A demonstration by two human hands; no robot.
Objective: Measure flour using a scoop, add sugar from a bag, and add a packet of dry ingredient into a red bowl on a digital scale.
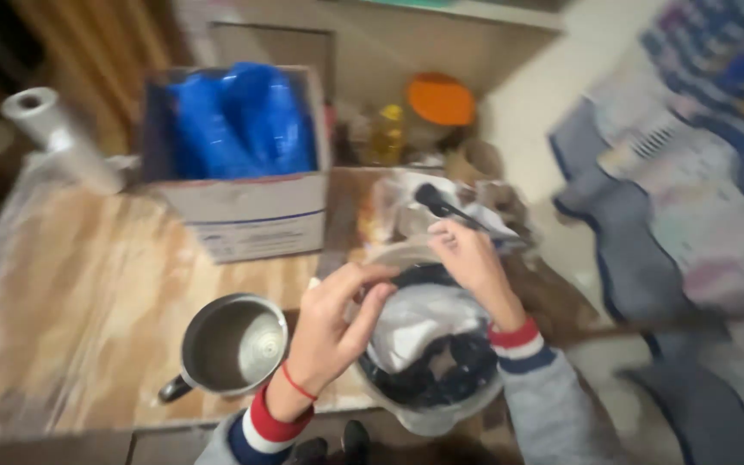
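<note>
Spillage looks likely: the bowl (pixel 428 405) overhangs the table (pixel 88 284) edge while the left hand (pixel 333 323) pinches its white bag (pixel 424 323) and the right hand (pixel 471 254) grips a dark utensil (pixel 441 205).

Worn wooden table (pixel 88 284); pale floor (pixel 544 95); patterned bedding (pixel 716 129) right.
</note>
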